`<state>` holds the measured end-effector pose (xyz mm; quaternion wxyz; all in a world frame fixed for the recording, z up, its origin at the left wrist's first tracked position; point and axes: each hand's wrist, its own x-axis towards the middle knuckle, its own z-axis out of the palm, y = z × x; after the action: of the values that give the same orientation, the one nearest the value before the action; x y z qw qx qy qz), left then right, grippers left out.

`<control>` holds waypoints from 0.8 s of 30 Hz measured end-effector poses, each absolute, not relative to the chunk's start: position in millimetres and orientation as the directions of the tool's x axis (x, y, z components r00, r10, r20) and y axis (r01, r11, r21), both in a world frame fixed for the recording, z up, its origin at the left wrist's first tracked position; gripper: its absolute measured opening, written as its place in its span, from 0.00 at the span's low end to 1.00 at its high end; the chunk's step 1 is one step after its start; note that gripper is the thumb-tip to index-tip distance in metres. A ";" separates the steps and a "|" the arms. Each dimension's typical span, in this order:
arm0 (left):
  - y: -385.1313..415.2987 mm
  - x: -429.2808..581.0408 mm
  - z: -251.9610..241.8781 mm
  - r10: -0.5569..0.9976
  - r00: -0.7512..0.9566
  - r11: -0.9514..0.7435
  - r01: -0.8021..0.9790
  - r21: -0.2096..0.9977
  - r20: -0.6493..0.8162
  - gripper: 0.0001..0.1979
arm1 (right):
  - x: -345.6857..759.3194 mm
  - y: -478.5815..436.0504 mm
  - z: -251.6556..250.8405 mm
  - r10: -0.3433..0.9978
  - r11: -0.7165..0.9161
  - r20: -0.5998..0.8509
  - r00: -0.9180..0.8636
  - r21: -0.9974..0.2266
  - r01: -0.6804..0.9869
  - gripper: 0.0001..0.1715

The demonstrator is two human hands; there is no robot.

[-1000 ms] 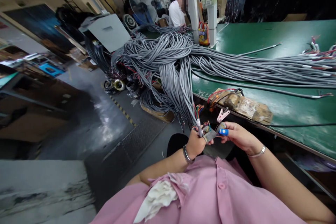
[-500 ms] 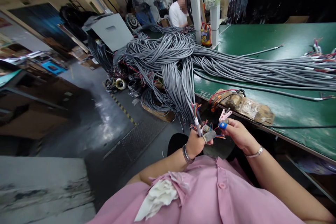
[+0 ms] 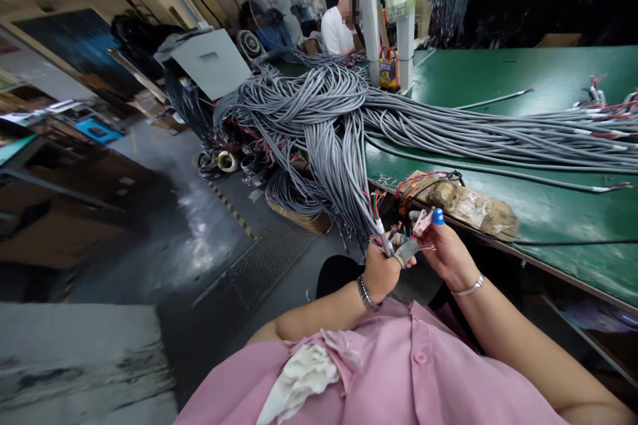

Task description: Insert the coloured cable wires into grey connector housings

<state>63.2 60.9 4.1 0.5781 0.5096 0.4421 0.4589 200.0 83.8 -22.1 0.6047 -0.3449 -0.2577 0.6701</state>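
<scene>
Blue thumb cover (image 3: 437,216) now higher, beside pink clip (image 3: 423,222); hands (image 3: 452,259) closer

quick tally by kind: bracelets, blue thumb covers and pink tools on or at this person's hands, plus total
Bracelets: 2, one on each wrist
Blue thumb covers: 1, on the right hand
Pink tools: 1, at the right hand
Total: 4

Free passage over floor (image 3: 182,212) leftward; grey cables (image 3: 336,153), taped block (image 3: 466,202) obstruct front.

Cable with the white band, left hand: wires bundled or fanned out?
Fanned out: the coloured wires splay apart above the white band on the cable.
</scene>
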 end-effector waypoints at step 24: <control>54.9 44.5 -0.5 0.977 0.193 0.105 -0.061 0.993 -0.092 0.17 | 215.9 66.9 -22.8 0.933 -0.331 -0.160 -0.322 -0.732 -0.596 0.14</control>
<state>44.5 54.9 -0.5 0.5869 0.5019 0.4562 0.4423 215.9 66.9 -22.8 0.5024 -0.2944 -0.2867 0.7607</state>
